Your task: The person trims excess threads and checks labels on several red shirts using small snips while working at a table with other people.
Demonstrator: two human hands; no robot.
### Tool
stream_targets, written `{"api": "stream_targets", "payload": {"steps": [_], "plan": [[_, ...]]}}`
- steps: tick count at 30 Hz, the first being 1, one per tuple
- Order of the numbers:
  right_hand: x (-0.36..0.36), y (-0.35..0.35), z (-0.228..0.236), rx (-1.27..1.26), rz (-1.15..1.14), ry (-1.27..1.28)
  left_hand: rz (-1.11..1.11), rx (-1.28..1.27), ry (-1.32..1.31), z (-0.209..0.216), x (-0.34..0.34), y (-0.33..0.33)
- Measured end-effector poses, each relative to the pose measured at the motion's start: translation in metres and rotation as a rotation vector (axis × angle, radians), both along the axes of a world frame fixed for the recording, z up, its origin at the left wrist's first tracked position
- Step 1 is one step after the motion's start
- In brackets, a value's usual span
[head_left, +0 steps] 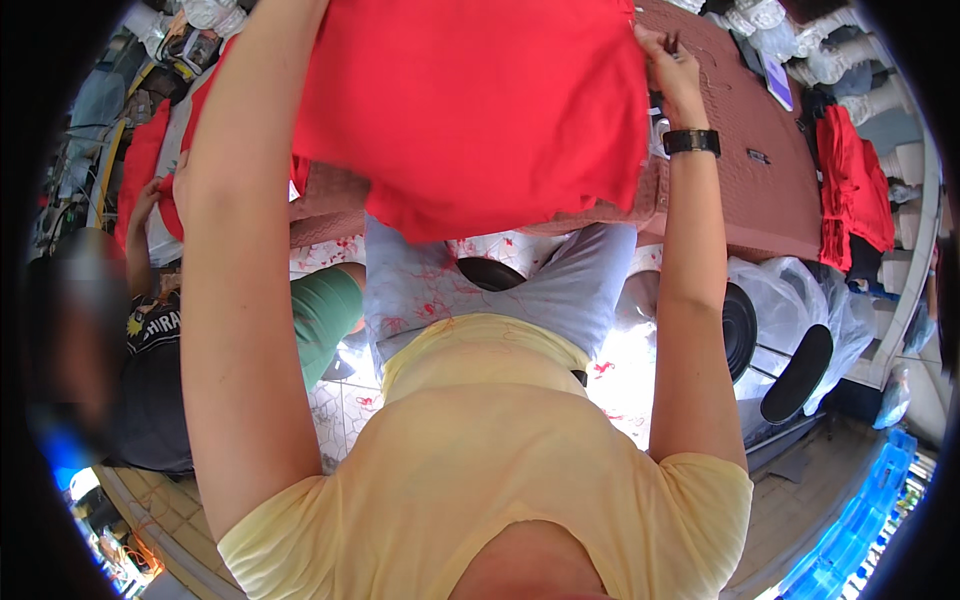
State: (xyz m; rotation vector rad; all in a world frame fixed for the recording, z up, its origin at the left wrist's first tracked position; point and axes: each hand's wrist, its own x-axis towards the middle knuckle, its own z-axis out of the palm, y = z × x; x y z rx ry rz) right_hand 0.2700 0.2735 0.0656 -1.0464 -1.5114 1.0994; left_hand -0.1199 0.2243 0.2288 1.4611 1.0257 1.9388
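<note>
The person holds a red garment up in front of them with both arms raised, over the near edge of the table, which is covered with a reddish-brown patterned cloth. The right hand pinches the cloth's upper right corner, its grip closed on the fabric, with a black watch on the wrist. The left hand is hidden behind the garment, so whether its grip is closed cannot be told; only the left forearm shows, running up to the cloth's upper left part. The garment hangs spread out, its lower hem loose above the person's grey trousers. On the right, past the table, lies a stack of red clothing, and below it a clear plastic bag beside a black stool. At the left a second person's hand touches more red cloth
</note>
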Motion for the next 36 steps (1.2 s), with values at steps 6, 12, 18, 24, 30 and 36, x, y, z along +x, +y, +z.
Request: {"api": "stream_targets", "payload": {"steps": [6,12,18,24,30,36], "plan": [[0.049,-0.062,-0.041,0.335,-0.032,-0.527,0.404,-0.030,0.926,-0.157,0.053,-0.138],[0.068,-0.157,-0.083,0.228,-0.141,-0.629,0.318,-0.257,0.730,-0.239,0.156,-0.248],[0.011,-0.211,-0.084,0.185,0.079,-0.473,0.262,-0.377,0.803,-0.276,0.178,-0.243],[-0.018,-0.204,-0.087,0.363,-0.207,-0.564,0.227,-0.307,0.310,-0.223,0.147,-0.222],[-0.008,-0.191,-0.088,0.330,-0.096,-0.612,0.121,-0.220,0.734,-0.220,0.175,-0.200],[0.006,-0.208,-0.092,0.201,-0.098,-0.459,0.053,-0.241,0.760,-0.263,0.186,-0.180]]}}
